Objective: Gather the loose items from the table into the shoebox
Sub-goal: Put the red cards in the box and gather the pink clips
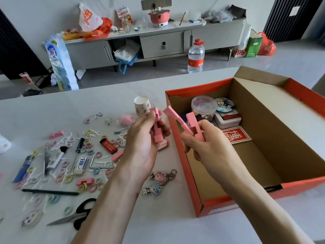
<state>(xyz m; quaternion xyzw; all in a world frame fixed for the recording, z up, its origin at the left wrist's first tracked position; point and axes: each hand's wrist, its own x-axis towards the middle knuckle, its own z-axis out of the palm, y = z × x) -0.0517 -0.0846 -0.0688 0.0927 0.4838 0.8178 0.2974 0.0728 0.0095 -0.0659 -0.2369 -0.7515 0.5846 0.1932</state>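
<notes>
The left hand [142,140] clenches pink notched blocks [158,137] above the table [158,226]. The right hand [211,147] pinches a long pink piece [175,118] over the left wall of the shoebox [299,186], probably to drop it inside. Floss picks [105,162] and scissors [66,220] wait toward the table's left edge.

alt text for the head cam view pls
A person's left hand and right hand each grip pink notched pieces at the left wall of an open orange shoebox that already holds a few items. Hair ties, floss picks, a lighter and scissors lie scattered on the white table to its left.
</notes>
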